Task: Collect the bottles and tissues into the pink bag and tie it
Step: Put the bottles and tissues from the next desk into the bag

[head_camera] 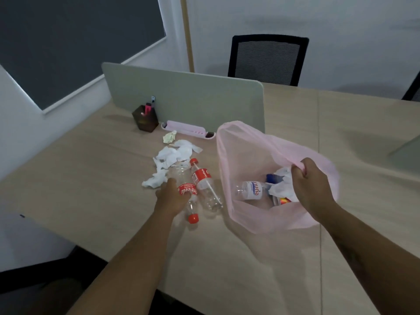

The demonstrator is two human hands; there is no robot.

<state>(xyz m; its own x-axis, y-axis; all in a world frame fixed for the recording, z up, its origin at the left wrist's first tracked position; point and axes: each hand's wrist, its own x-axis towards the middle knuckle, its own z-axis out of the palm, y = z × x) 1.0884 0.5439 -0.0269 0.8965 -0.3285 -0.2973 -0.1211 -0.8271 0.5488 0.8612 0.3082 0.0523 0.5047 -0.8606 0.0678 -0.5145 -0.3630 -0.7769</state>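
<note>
The pale wood-grain bench (102, 178) carries a thin, translucent pink bag (245, 155), its mouth gaping. The right hand (311, 185) pinches the rim in curled fingers. At the bag's 9 o'clock, the left hand (171, 196) wraps a clear red-labelled bottle (192, 209). A second bottle (205, 185) lies just beside it. A water bottle (250, 189) lies inside the bag, half hidden. Crumpled white tissues (175, 155) sit at the left hand's 12 o'clock.

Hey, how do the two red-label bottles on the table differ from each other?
The left bottle points its red cap toward the person; the right bottle points its cap away. The left hand grips the left bottle at its label; no hand is on the right bottle. Both are clear, look empty, have red labels and caps, and lie side by side on the table, outside the bag.
</note>
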